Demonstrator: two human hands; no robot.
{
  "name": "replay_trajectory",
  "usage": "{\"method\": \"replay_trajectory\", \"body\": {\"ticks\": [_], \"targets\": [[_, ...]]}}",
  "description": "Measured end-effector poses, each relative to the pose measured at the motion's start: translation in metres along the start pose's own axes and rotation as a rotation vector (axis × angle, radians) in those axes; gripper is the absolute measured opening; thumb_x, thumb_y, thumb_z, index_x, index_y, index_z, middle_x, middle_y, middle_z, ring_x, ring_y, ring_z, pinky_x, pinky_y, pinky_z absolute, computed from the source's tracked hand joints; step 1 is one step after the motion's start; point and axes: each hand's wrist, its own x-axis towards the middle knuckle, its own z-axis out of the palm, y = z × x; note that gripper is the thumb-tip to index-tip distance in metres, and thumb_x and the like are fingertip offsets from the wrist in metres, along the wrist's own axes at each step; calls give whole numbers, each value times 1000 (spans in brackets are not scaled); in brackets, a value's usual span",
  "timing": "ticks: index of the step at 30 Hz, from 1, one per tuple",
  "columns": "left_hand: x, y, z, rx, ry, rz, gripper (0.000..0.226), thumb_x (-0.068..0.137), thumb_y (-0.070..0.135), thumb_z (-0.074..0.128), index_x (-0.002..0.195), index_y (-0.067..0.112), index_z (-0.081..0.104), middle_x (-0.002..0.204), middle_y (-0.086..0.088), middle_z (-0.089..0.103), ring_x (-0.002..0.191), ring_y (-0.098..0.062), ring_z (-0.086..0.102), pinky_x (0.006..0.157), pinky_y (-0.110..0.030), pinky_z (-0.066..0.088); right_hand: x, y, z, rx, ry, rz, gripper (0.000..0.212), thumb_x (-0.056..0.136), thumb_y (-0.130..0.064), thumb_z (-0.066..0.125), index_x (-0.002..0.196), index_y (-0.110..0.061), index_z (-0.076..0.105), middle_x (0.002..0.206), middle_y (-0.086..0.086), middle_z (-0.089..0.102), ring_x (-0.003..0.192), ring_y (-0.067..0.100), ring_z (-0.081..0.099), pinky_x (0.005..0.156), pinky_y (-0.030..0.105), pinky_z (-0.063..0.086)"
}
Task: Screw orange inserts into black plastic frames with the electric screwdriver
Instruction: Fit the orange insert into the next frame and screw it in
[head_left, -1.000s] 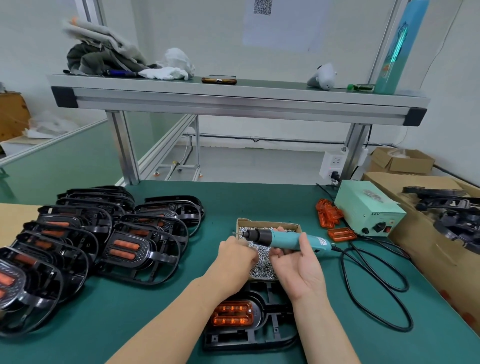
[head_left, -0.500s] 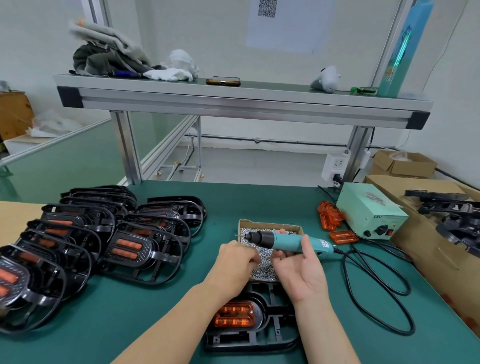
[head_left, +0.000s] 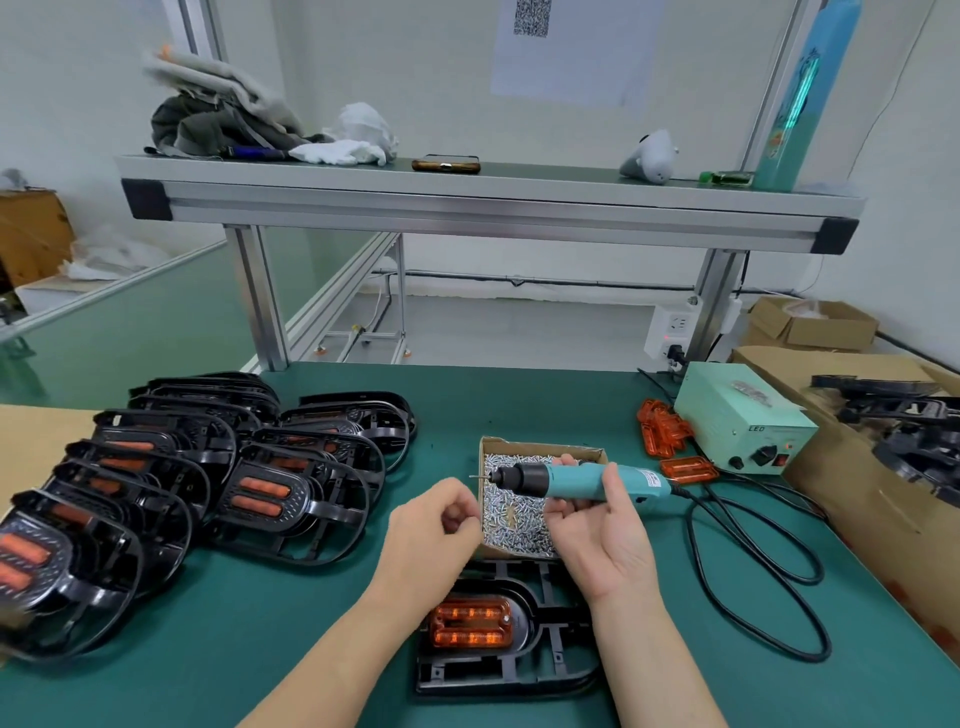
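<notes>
Right hand (head_left: 605, 545) fingers wrapped round blue electric screwdriver (head_left: 576, 482) held sideways over screw box (head_left: 540, 447), left hand (head_left: 431, 535) fingers curled together beside it, black frame (head_left: 550, 670) with orange insert (head_left: 471, 622) on desk (head_left: 311, 623) below.

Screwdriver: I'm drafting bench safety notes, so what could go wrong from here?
1. The screwdriver lies level in the right hand; any screw on its tip may drop when tilted toward the orange insert.
2. The left hand is off the black frame, which lies loose and might slide under pressure.
3. The cable loops loosely on the table beside the frame and could snag.
</notes>
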Motion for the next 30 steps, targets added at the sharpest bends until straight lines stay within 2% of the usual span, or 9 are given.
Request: {"method": "replay_trajectory", "body": {"ticks": [4, 6, 11, 15, 17, 19, 24, 28, 30], "targets": [[-16, -15, -22, -130, 33, -136, 27, 80, 4, 72, 71, 28, 66, 74, 1, 68, 68, -13, 60, 66, -21, 47, -2, 0, 0, -55, -26, -14, 24, 100, -31, 58, 114, -11, 60, 96, 11, 75, 83, 20, 74, 70, 29, 45], [-26, -24, -31, -194, 55, -190, 27, 81, 4, 75, 72, 29, 68, 77, -3, 71, 71, -16, 63, 69, -26, 48, -3, 2, 1, -81, -50, -19, 22, 99, -30, 60, 113, -13, 60, 97, 11, 75, 82, 21, 74, 70, 29, 46], [-50, -42, -35, -289, 96, -216, 22, 82, 3, 75, 75, 23, 69, 73, -8, 69, 64, -10, 55, 55, -17, 42, -10, 6, 6, -133, -107, -31, 28, 91, -26, 66, 115, -13, 60, 99, 14, 74, 90, 24, 74, 84, 34, 51], [-62, -45, -30, -380, 95, -200, 34, 88, -2, 68, 85, 31, 71, 81, -7, 73, 71, -10, 62, 64, -13, 46, -16, 11, 11, -175, -123, -18, 28, 93, -24, 65, 118, -11, 60, 97, 15, 75, 86, 24, 76, 77, 35, 55], [-64, -46, -28, -389, 111, -199, 39, 91, -1, 65, 90, 38, 73, 86, -3, 76, 81, -7, 68, 76, -13, 49, -20, 15, 14, -191, -134, -12, 33, 89, -24, 68, 118, -11, 59, 96, 15, 75, 86, 24, 76, 73, 35, 59], [-63, -47, -27, -396, 126, -219, 39, 93, 1, 63, 87, 38, 73, 89, 0, 77, 87, -8, 70, 81, -16, 50, -23, 20, 17, -210, -140, -1, 35, 87, -25, 69, 117, -11, 57, 95, 15, 74, 86, 24, 75, 73, 35, 60], [-61, -51, -25, -394, 148, -246, 34, 96, 3, 60, 86, 35, 68, 90, 0, 77, 88, -12, 70, 85, -28, 48, -29, 35, 17, -288, -106, 1, 23, 97, -25, 61, 117, -16, 56, 95, 12, 73, 87, 21, 72, 76, 33, 52], [-61, -53, -23, -354, 151, -243, 20, 92, 11, 68, 89, 31, 67, 86, -2, 74, 88, -24, 66, 80, -32, 47, -31, 43, 13, -319, -94, -16, 25, 97, -26, 61, 120, -17, 55, 96, 11, 73, 86, 20, 71, 76, 32, 50], [-61, -51, -23, -335, 169, -237, 22, 90, 11, 69, 88, 32, 67, 85, -1, 74, 84, -22, 65, 76, -30, 47, -32, 43, 11, -310, -96, -39, 29, 95, -26, 62, 121, -16, 55, 92, 11, 74, 83, 19, 73, 79, 34, 52]]}}
